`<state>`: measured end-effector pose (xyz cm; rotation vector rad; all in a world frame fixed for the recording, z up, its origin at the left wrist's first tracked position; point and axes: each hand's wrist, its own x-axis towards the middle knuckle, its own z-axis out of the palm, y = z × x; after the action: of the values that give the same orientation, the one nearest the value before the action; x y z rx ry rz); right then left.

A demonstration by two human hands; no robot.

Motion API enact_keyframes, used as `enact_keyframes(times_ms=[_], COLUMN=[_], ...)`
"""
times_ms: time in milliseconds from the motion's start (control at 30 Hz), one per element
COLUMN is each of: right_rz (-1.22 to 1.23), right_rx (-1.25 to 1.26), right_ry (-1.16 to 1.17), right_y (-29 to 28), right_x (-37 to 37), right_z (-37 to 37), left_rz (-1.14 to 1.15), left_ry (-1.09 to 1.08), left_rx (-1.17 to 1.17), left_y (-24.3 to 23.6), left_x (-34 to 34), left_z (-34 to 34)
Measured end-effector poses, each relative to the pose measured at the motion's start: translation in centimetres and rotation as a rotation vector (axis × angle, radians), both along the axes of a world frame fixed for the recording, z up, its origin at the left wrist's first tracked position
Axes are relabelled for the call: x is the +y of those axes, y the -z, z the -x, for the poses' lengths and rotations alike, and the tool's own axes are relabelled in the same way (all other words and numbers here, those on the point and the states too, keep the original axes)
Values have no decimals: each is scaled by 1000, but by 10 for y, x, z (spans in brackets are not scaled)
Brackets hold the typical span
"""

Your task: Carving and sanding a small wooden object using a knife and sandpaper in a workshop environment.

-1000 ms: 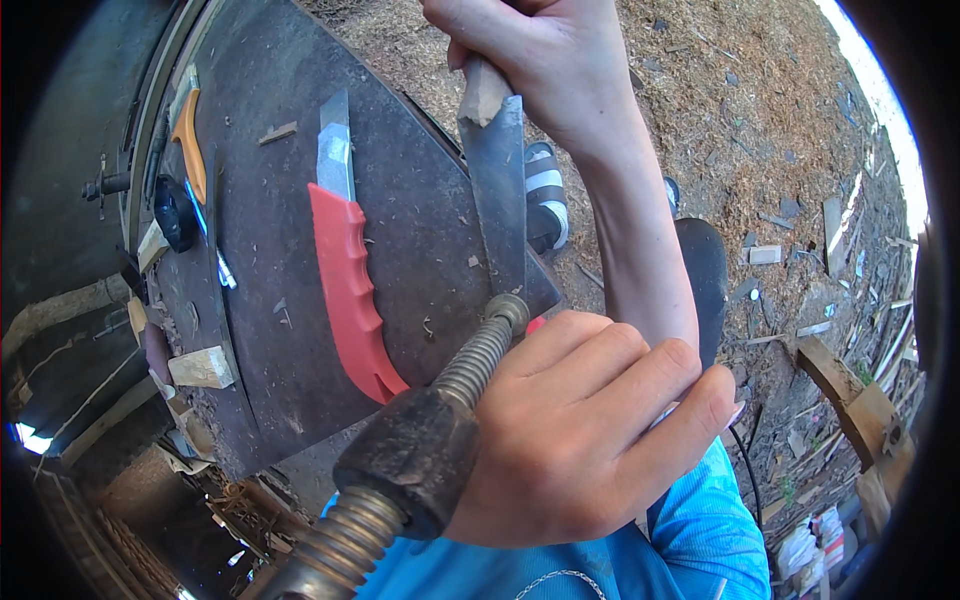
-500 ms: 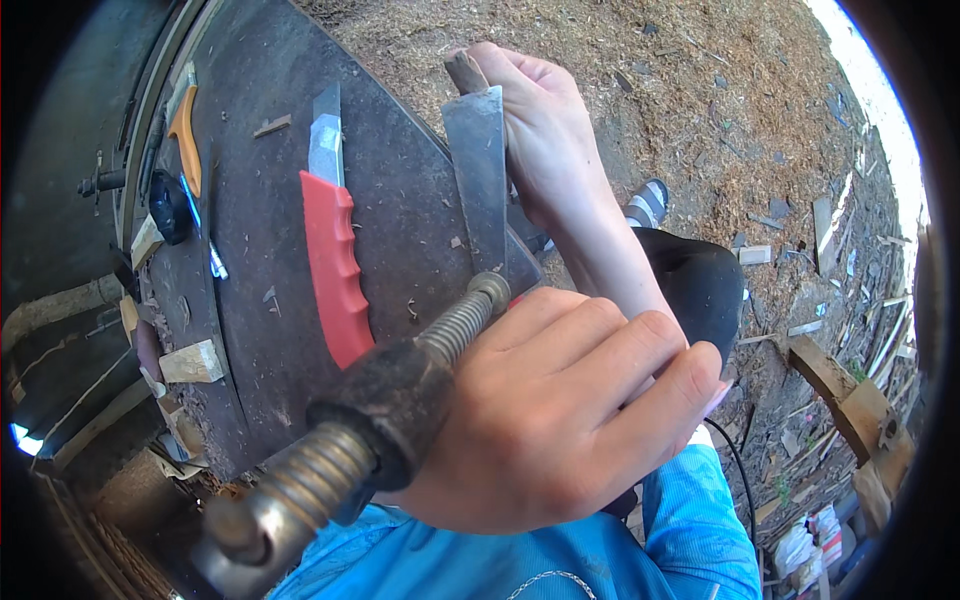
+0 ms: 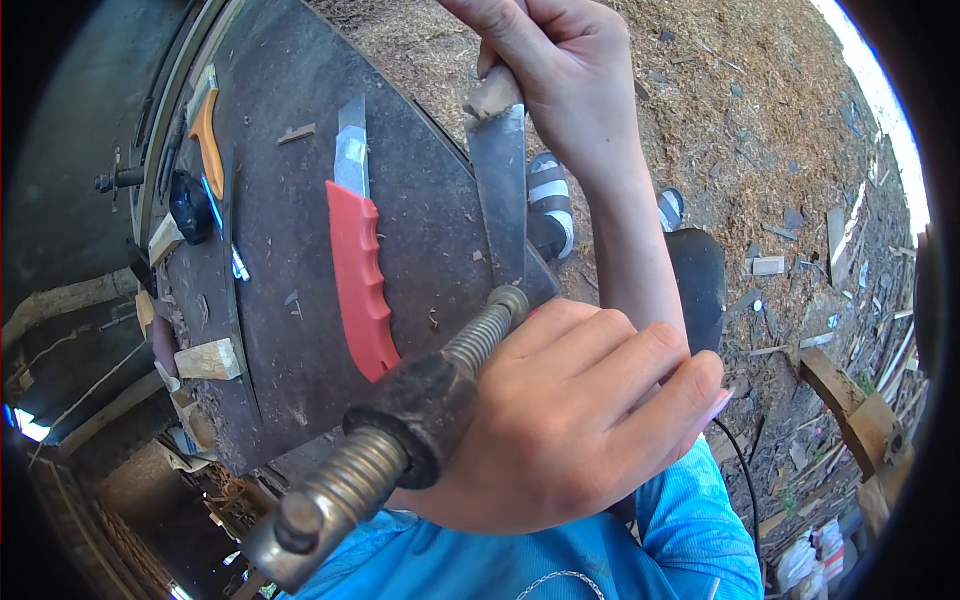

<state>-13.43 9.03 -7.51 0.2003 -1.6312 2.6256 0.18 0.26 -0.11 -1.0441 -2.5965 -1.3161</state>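
My right hand (image 3: 565,70) is closed on a wooden piece (image 3: 494,96) at the upper end of a flat grey metal blade (image 3: 497,190). The blade's lower end meets the tip of a threaded metal screw (image 3: 470,345) with a dark block around it. My left hand (image 3: 560,430), fingers curled, lies right beside the screw; whatever it grips is hidden. A red-handled knife (image 3: 360,280) with a silver blade rests on the dark metal tabletop (image 3: 420,140), left of the blade.
An orange-handled tool (image 3: 207,140), a dark round object (image 3: 190,205) and a wood block (image 3: 205,362) lie on the table's left. Beyond the table's edge are sawdust-covered ground (image 3: 740,120), sandaled feet (image 3: 550,200), wooden boards (image 3: 840,390) and a black cable (image 3: 740,455).
My right hand dropped lower along the blade half a second ago and is now back above its upper end. My left hand stays curled beside the screw. The whole view has shifted slightly.
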Motion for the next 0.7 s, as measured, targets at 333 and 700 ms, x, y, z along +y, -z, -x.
enact_keyframes(times_ms=[333,700], right_rz=[23,379], right_rx=[111,-407], right_ry=[106,-65], right_y=[18,15], right_x=[-8,-27], right_z=[-4,-45], left_rz=[-16,-41], left_ry=[-23,-28], left_rx=[-13,17], left_y=[-2,0], left_x=[0,2], left_z=[-1,-2])
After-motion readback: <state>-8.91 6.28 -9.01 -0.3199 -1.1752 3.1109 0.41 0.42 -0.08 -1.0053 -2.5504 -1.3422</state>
